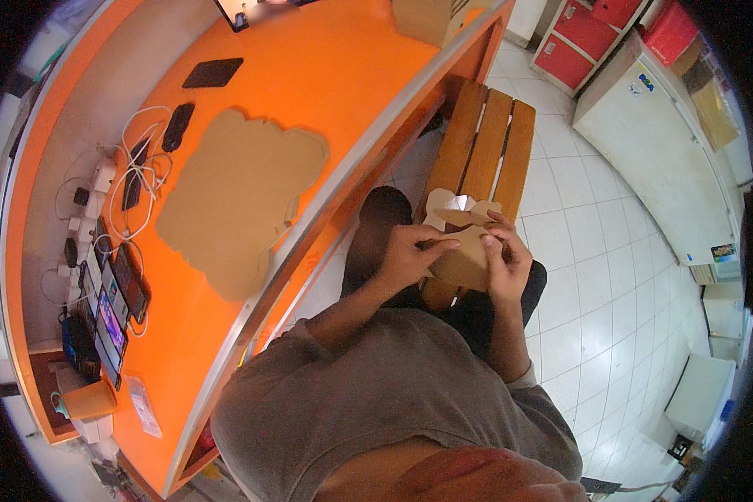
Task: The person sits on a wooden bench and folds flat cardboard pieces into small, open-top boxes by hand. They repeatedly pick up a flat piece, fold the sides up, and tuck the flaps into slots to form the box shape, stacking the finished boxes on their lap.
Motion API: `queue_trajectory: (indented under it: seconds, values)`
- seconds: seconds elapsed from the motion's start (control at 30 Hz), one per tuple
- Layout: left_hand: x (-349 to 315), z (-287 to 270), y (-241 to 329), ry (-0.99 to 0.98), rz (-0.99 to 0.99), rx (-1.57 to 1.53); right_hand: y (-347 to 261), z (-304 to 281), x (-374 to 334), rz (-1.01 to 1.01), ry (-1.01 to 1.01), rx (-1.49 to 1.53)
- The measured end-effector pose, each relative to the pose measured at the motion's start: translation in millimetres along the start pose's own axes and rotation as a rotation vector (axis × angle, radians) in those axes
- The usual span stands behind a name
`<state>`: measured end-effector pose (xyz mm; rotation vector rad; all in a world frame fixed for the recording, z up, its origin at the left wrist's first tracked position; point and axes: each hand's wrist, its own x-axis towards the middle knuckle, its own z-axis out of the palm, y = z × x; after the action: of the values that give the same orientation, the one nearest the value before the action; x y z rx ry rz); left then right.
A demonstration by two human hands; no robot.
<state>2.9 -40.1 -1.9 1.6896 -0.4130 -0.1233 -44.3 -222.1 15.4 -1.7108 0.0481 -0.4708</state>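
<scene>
Head view is showing two bare hands working on a brown cardboard piece (467, 269) right of the frame's centre, over the near end of a slatted wooden bench (487, 138). The left hand (414, 256) is pinching the piece's left edge, thumb and fingers drawn close together. The right hand (509, 261) is gripping its right edge, thumb on the near face and fingers curling behind. The cardboard is bending into a partly folded shape, with loose flaps standing at its far side; whether anything is lying within the folds, I cannot tell.

Left of the centre, flat brown cardboard blanks (241, 188) are lying piled on an orange counter (309, 63). At the top of the frame, a cardboard box (418, 21) is standing at the counter's edge, its contents hidden. Toward the lower left, an orange-brown container (92, 401) is sitting on a white box (94, 428); their insides are not showing.

At the upper right, red lockers (567, 60) are keeping their contents behind closed doors. Just beside them, a large white chest (653, 125) is bearing a red box (668, 35); what both are holding is hidden.
</scene>
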Motion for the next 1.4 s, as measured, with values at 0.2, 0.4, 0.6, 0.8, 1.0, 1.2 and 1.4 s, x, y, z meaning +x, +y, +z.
queue_trajectory:
  seconds: [0.2, 0.4, 0.6, 0.8, 1.0, 1.2, 1.4]
  values:
    - [-4.4, 3.7, -3.7, -0.393, -0.453, -1.207, 14.1, -23.4, 8.6, -0.062, -0.196, 0.347]
    - [9.8, -8.1, -8.8, -0.391, -0.499, -1.122, -20.5, -23.3, 9.2, -0.218, -0.238, -0.255]
    - [9.4, 0.0, 10.7, -0.06, -0.307, -0.782, -39.0, 0.4, 1.2, -0.199, 0.039, -0.206]
    - [4.5, -15.7, 27.1, -0.246, -0.34, -0.869, -29.8, -12.4, 4.5, -0.243, -0.112, -0.017]
    - [0.2, -9.3, 17.1, -0.448, -0.551, -1.105, -11.0, -5.3, 7.2, -0.153, -0.286, 0.153]
    - [2.9, -13.0, 20.8, -0.44, -0.585, -1.066, -23.8, -6.0, 6.3, -0.043, -0.322, 0.075]
    - [21.4, -6.5, 22.2, -0.444, -0.525, -0.95, -17.1, -19.3, 4.7, -0.112, -0.342, 0.145]
